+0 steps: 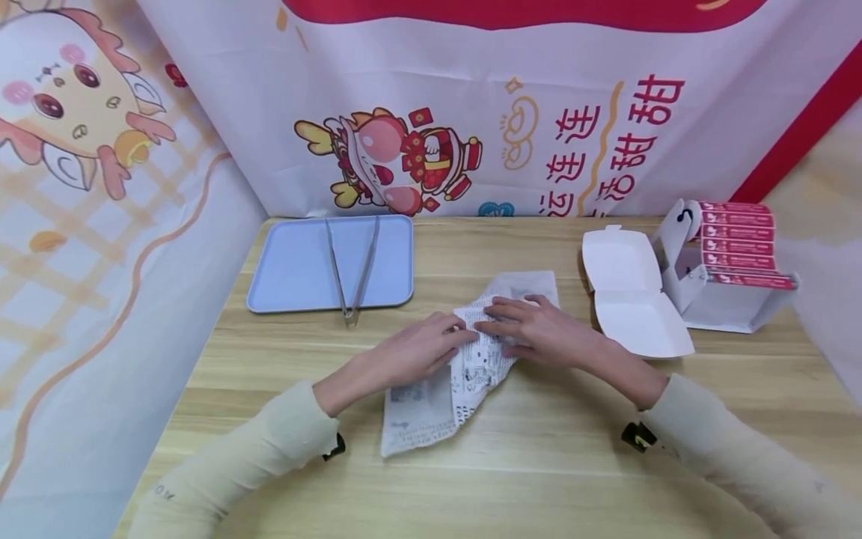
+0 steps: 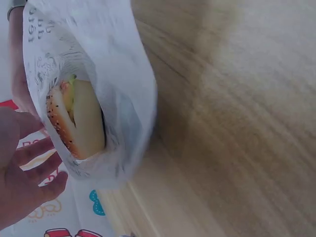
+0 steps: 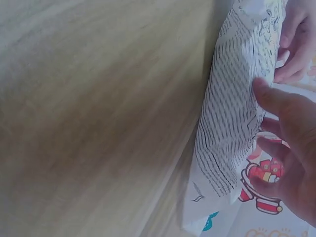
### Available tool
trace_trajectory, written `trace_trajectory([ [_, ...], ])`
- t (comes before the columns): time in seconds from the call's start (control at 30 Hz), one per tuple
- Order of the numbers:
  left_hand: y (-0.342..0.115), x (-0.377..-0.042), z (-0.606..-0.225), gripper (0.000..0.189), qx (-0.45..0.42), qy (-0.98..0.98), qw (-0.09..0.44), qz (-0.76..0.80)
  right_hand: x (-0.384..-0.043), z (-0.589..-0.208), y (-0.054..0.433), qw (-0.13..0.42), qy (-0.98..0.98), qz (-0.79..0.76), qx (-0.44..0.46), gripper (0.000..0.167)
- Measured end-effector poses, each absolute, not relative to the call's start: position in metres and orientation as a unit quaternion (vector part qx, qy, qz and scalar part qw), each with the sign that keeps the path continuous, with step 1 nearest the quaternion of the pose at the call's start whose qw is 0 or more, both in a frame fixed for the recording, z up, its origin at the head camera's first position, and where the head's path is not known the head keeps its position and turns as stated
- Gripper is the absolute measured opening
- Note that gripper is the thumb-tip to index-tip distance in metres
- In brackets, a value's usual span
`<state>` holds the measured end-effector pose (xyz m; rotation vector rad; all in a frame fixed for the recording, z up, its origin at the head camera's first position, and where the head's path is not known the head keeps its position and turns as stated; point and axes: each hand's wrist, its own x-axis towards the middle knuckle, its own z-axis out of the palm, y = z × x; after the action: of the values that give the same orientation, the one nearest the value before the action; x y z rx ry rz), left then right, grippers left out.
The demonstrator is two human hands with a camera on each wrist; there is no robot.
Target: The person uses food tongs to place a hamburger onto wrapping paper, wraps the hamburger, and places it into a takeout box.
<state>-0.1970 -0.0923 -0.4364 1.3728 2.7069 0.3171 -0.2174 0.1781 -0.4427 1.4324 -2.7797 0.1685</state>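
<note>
A printed paper wrapper (image 1: 481,367) lies aslant on the table in the head view, partly folded. Through its open end in the left wrist view shows a filled burger with a seeded bun (image 2: 89,121). My left hand (image 1: 431,346) is at the wrapper's left side, fingers bent, apparently pinching a fold; a white bit shows between its fingers in the right wrist view. Across the upper right part spread the fingers of my right hand (image 1: 539,329), touching the paper. Its thumb (image 3: 269,96) rests against the printed side. The burger is hidden in the head view.
A blue tray (image 1: 296,262) carries metal tongs (image 1: 338,277) at the back left. An opened white takeaway box (image 1: 626,262) stands at the right, beside a white holder (image 1: 720,303) with red-printed packs (image 1: 738,232). Behind the table hangs a printed cloth (image 1: 417,67).
</note>
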Motion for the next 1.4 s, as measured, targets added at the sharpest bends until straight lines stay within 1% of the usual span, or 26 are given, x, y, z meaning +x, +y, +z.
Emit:
trace_trajectory([
  [0.1,-0.090,-0.198,-0.442,0.040,0.446,0.888,0.041,0.098,-0.213,-0.443,0.182,0.021,-0.902,0.073,0.425,0.057],
  [0.23,-0.088,-0.197,-0.447,0.043,0.434,0.892,0.055,0.114,-0.204,-0.443,0.189,0.056,-0.915,0.133,0.378,0.052],
  [0.3,-0.087,-0.197,-0.447,0.044,0.429,0.893,0.060,0.124,-0.199,-0.442,0.192,0.064,-0.913,0.156,0.372,0.050],
  [0.43,-0.083,-0.196,-0.447,0.046,0.430,0.893,0.059,0.121,-0.193,-0.444,0.196,0.056,-0.899,0.171,0.400,0.046],
  [0.5,-0.082,-0.196,-0.447,0.047,0.434,0.892,0.057,0.116,-0.194,-0.447,0.197,0.040,-0.895,0.171,0.410,0.045],
  [0.57,-0.081,-0.197,-0.448,0.047,0.439,0.890,0.052,0.111,-0.196,-0.450,0.199,0.019,-0.898,0.183,0.399,0.044],
  [0.67,-0.080,-0.198,-0.449,0.047,0.449,0.887,0.041,0.098,-0.206,-0.453,0.203,-0.005,-0.907,0.248,0.341,0.044],
  [0.8,-0.076,-0.200,-0.449,0.047,0.463,0.883,0.028,0.066,-0.229,-0.456,0.210,-0.012,-0.908,0.372,0.192,0.043],
  [0.87,-0.073,-0.199,-0.450,0.048,0.468,0.882,0.031,0.053,-0.242,-0.460,0.214,-0.038,-0.905,0.408,0.112,0.048],
  [0.93,-0.071,-0.199,-0.449,0.048,0.471,0.880,0.040,0.046,-0.252,-0.463,0.216,-0.104,-0.883,0.456,0.045,0.057],
  [1.0,-0.070,-0.198,-0.449,0.048,0.469,0.881,0.051,0.045,-0.260,-0.466,0.216,-0.183,-0.840,0.510,-0.003,0.066],
  [1.07,-0.069,-0.199,-0.449,0.048,0.467,0.881,0.057,0.047,-0.266,-0.468,0.215,-0.248,-0.783,0.569,-0.044,0.072],
  [1.1,-0.069,-0.200,-0.448,0.047,0.467,0.881,0.057,0.047,-0.268,-0.469,0.214,-0.271,-0.754,0.595,-0.060,0.072],
  [1.13,-0.069,-0.201,-0.448,0.047,0.468,0.881,0.054,0.047,-0.271,-0.470,0.213,-0.284,-0.737,0.609,-0.072,0.071],
  [1.2,-0.069,-0.202,-0.447,0.047,0.471,0.879,0.049,0.049,-0.274,-0.472,0.212,-0.293,-0.716,0.627,-0.089,0.066],
  [1.3,-0.069,-0.205,-0.447,0.046,0.479,0.875,0.042,0.051,-0.278,-0.475,0.211,-0.289,-0.735,0.605,-0.096,0.052],
  [1.4,-0.069,-0.207,-0.447,0.047,0.486,0.872,0.037,0.052,-0.280,-0.476,0.210,-0.273,-0.771,0.569,-0.089,0.039],
])
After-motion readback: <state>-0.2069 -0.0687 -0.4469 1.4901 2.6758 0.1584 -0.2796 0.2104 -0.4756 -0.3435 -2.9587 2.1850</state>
